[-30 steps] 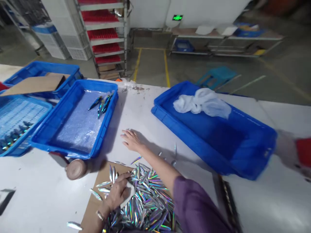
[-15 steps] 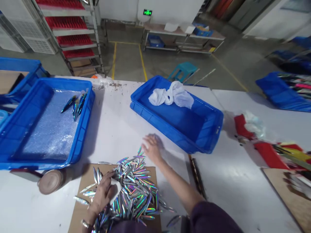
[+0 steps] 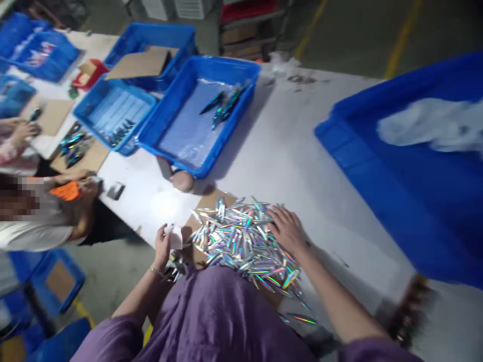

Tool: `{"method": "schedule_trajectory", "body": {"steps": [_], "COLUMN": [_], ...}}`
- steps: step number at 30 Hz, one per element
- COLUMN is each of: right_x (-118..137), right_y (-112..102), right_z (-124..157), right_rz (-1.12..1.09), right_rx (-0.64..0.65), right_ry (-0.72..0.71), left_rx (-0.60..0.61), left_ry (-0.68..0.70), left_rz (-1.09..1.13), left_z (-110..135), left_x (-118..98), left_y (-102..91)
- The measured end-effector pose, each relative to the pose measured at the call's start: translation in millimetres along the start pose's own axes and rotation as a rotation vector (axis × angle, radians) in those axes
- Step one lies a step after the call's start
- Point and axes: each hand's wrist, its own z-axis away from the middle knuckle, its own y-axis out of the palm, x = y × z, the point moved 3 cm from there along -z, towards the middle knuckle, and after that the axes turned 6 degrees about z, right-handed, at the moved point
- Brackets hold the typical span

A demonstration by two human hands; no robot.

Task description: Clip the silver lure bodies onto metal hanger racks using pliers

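A heap of shiny holographic fish-shaped lures (image 3: 241, 241) lies on a brown cardboard sheet (image 3: 207, 201) at the near edge of the white table (image 3: 287, 151). My right hand (image 3: 289, 230) rests palm down on the right side of the heap, fingers spread over the lures. At the heap's left edge, my left hand (image 3: 164, 245) pinches a small white piece, perhaps cloth or paper (image 3: 174, 239). A few dark blue-green lures (image 3: 224, 103) lie in the blue tray (image 3: 199, 113) beyond the heap.
A big blue tray (image 3: 396, 166) holding white cloth (image 3: 433, 123) stands at the right. More blue trays (image 3: 113, 108) sit at the left, one covered by cardboard. A brown tape roll (image 3: 182, 181) lies by the middle tray. Another person sits at the far left.
The view has swung left and down. My right hand has come back from the bare table onto the heap. My left hand has lifted off the heap to its left edge.
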Motion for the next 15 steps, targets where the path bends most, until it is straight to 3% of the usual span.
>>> {"method": "schedule_trajectory", "body": {"steps": [3,6,9,15], "right_x": [13.3,58.1,131.8,284.6], "right_y": [0.1,-4.2,1.2,43.4], "right_z": [9.1,26.3,46.9,87.9], "right_rz": [0.067,0.096,-0.011,-0.117], "right_rx": [-0.027,-0.073,-0.077,0.102], "right_ry": [0.005,0.02,-0.019,-0.241], "left_rx": [-0.085,-0.062,0.027,0.317], "left_ry": [-0.18,-0.251,-0.301,-0.341], "left_rz": [0.095,0.142,0.202,0.286], "left_z": [-2.3,-7.6,-14.7,-8.9], "left_x": [18.9,29.6,31.2,17.6], "left_y": [-19.2,-19.8,-9.5,25.5]}}
